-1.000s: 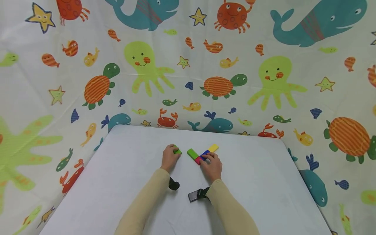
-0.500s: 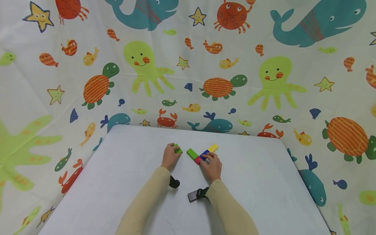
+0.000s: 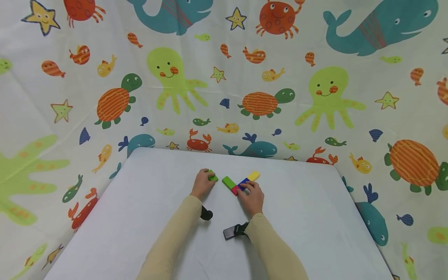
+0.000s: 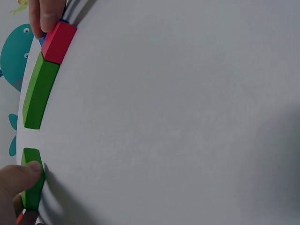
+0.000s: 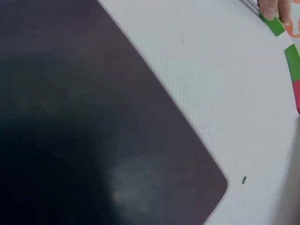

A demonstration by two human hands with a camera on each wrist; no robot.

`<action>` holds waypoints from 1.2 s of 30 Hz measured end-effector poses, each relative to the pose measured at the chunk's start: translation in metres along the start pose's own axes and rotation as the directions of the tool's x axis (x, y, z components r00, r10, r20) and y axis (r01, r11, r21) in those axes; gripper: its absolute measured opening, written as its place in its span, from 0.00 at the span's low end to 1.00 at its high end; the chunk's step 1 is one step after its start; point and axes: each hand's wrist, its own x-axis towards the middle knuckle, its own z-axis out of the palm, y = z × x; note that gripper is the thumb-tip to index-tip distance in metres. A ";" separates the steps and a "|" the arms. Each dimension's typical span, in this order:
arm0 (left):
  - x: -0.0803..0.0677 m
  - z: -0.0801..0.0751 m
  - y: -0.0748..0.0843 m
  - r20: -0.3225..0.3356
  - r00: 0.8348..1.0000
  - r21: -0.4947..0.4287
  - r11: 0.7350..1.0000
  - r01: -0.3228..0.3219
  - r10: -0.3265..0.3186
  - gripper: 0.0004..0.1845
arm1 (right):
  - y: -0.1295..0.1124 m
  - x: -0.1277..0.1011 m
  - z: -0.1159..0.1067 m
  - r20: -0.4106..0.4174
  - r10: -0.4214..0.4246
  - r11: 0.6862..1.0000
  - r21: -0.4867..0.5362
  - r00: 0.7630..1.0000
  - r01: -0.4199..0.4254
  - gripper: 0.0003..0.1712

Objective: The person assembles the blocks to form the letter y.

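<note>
Head view showed the left hand pinching a small green rectangular wooden block on the white table, just left of a longer green block. That block touched a red block pressed by the right hand, fingers curled over a blue block; a yellow block lay beyond. Judged light, rigid, smooth; best gripped across the long sides.
</note>
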 end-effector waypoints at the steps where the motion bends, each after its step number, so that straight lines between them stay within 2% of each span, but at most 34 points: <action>1: 0.001 0.000 0.000 0.008 1.000 0.004 1.000 -0.004 0.004 0.18 | 0.000 0.000 0.000 0.000 0.003 1.000 -0.002 1.000 -0.003 0.16; 10: 0.007 -0.003 -0.003 0.003 0.999 -0.008 0.999 -0.049 0.049 0.17 | -0.002 0.001 0.001 0.001 -0.008 1.000 0.003 1.000 0.008 0.16; 16: 0.012 0.000 -0.001 -0.028 0.998 -0.053 0.997 -0.050 0.049 0.17 | -0.002 0.002 0.002 -0.005 -0.026 1.000 0.000 1.000 0.026 0.16; 21: 0.015 0.003 0.003 -0.010 0.999 -0.081 0.996 -0.035 0.035 0.18 | -0.001 0.002 0.001 -0.009 -0.034 0.999 -0.002 0.999 0.034 0.15; 28: 0.021 0.009 0.006 -0.016 0.998 0.007 0.998 -0.059 0.059 0.17 | 0.002 0.002 0.001 -0.008 -0.022 1.000 -0.013 1.000 0.022 0.15; 31: 0.019 0.011 0.013 -0.014 0.999 0.003 0.999 -0.046 0.046 0.17 | 0.002 0.002 0.000 -0.006 -0.018 1.000 -0.003 1.000 0.018 0.15; 36: 0.018 0.015 0.022 0.004 0.998 0.048 0.997 -0.055 0.055 0.16 | 0.004 0.002 0.001 -0.006 -0.021 1.000 0.003 1.000 0.021 0.15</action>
